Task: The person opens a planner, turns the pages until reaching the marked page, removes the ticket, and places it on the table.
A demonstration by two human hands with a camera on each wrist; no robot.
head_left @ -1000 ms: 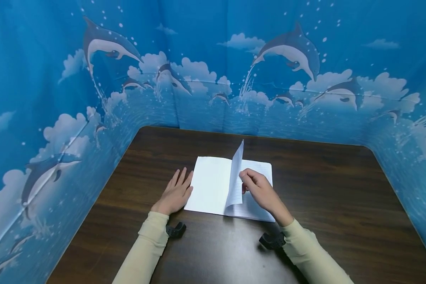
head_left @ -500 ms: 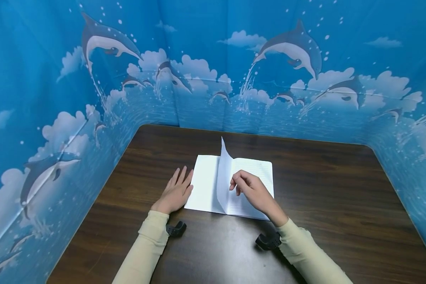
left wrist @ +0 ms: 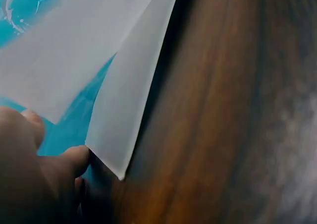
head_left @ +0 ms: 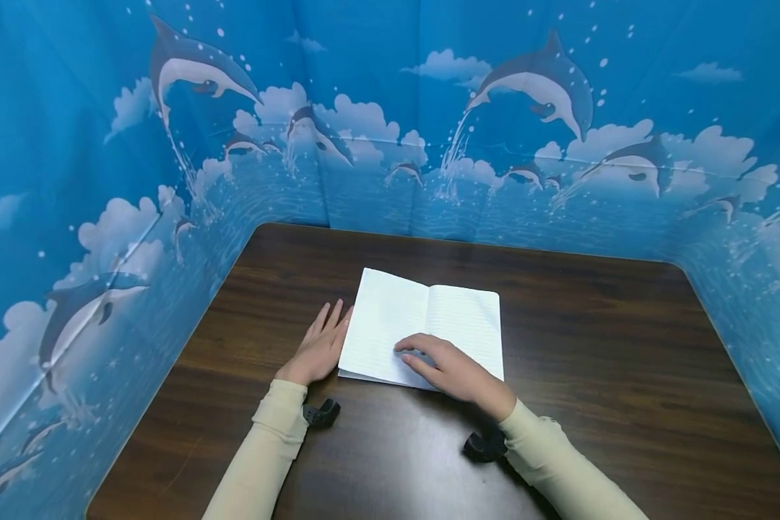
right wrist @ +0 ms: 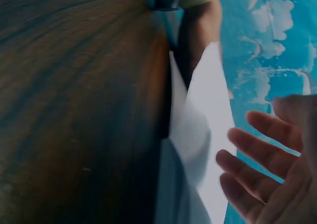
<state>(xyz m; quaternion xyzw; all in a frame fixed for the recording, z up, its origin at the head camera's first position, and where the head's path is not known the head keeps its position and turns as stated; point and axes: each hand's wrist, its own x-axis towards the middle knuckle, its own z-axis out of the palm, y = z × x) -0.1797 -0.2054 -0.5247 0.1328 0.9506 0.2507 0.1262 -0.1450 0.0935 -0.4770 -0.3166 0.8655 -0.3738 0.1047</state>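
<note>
An open notebook with lined white pages lies on the dark wooden table. My left hand rests beside its left edge, fingers stretched out and spread. In the left wrist view the thumb is right at the notebook's lower corner, and a loose page stands raised above the sheets beneath. Over the lower middle of the notebook is my right hand, its fingers loosely bent and pointing left. The right wrist view shows those fingers spread apart near the white page, with nothing pinched between them.
A blue curtain printed with dolphins and clouds surrounds the table's back and sides. Each wrist wears a black camera band, one on the left and one on the right, below light sleeves.
The upright page has swung over to the left side of the notebook. My right hand has moved left and its fingers have loosened and extended. The left hand has stayed nearly still.
</note>
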